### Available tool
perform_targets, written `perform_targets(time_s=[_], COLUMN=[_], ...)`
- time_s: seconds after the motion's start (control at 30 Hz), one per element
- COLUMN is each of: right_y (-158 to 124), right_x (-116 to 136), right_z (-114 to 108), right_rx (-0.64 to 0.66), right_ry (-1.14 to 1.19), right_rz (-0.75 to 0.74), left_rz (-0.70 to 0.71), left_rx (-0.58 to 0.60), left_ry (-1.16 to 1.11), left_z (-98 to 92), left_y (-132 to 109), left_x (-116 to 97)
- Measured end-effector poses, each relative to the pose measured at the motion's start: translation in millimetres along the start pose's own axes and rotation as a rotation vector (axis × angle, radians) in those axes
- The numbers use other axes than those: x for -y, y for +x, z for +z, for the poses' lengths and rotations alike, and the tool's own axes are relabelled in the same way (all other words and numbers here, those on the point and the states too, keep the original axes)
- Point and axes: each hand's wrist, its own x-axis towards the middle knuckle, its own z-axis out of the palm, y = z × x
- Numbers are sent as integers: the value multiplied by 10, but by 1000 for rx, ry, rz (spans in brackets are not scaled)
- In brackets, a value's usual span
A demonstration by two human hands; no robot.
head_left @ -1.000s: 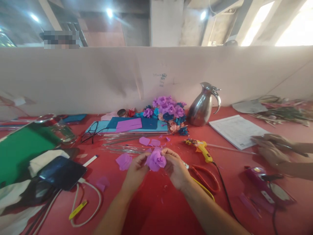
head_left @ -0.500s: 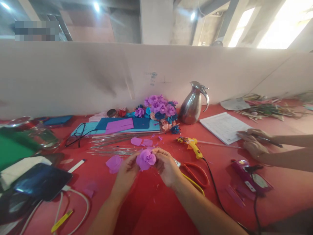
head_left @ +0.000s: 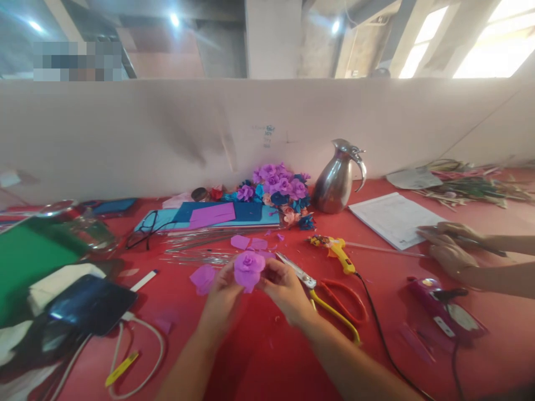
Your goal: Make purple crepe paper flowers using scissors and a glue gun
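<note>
A purple paper flower [head_left: 249, 268] is held up between my two hands, over the red table [head_left: 246, 356]. My left hand [head_left: 223, 292] pinches it from the left, its fingertips partly behind the petals. From the right, my right hand [head_left: 284, 287] grips the petal edge between thumb and fingers. Loose purple petals [head_left: 203, 278] lie just left of my left hand, and more cut purple paper [head_left: 249, 243] lies behind the flower. Scissors [head_left: 330, 298] with one red and one yellow handle rest beside my right hand. A yellow glue gun [head_left: 337, 253] lies farther right.
Finished paper flowers [head_left: 280, 186] are heaped by a steel jug [head_left: 339, 178]. Coloured paper sheets [head_left: 246, 211], glasses [head_left: 148, 231] and thin wires [head_left: 200, 256] lie behind. A dark tablet [head_left: 92, 303] is at left. At right, another person's hands [head_left: 453, 248] rest by a paper pad [head_left: 395, 217].
The flower has been tilted, with its centre now facing up. My right hand has shifted its hold slightly. The whole view has swung a little to the left.
</note>
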Motion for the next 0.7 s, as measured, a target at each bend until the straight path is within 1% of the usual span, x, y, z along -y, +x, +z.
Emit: perform_targets(time_s=[0.03,0.1,0.17,0.27,0.53,0.7], right_y=[-10,-21,-21,-20,-46,-50], right_x=[-20,-68,-116,-164,-180,-173], right_z=[3,-3,-14,-17,7,6], right_rx=[11,-5,-15,-7,-42,-1], right_ry=[-58,-193,-311,-416,-423,-484], right_rz=[-32,-93,-148,-201,-209,-178], left_rz=[-12,-57,-72,-81,-71,-64], left_rx=[6,52,84,75,-17,-41], left_ry=[-36,-118,-206,-272,-245,-229], left_z=[21,45,47,38,56,60], left_y=[-5,-7,-3,-3,-13,-11], left_x=[-5,10,43,82,128,183])
